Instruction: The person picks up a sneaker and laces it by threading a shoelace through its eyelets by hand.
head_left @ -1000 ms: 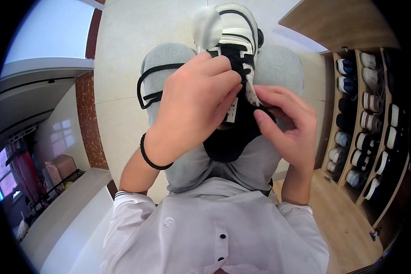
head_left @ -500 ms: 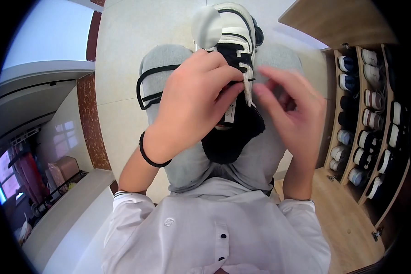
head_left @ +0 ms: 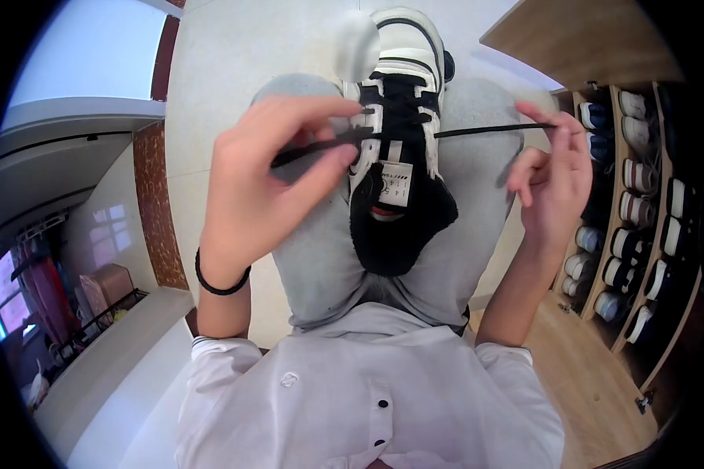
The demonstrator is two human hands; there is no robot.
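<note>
A white and black shoe [head_left: 407, 47] rests between my knees, its toe pointing away and its black lining facing me. A white label [head_left: 396, 184] shows on its tongue. From the shoe's right side a black lace [head_left: 489, 130] runs taut to my right hand [head_left: 551, 168], whose fingertips pinch it. My left hand [head_left: 278, 168] is at the shoe's left edge, thumb and fingers apart, with black lace passing between them; whether it grips the lace is unclear. Black lace crosses the lower eyelets.
On the right, an open wooden cabinet [head_left: 594, 383] holds several pairs of shoes on upright racks. A pale tiled floor [head_left: 211, 47] lies ahead. Far left are a white ledge [head_left: 94, 352] and a pink case [head_left: 109, 285]. A blurred round spot covers part of the view beside the shoe's toe.
Both hands have moved apart, the left one leftward and the right one rightward. The lace on the right is now drawn out straight, and the tongue and label are more exposed.
</note>
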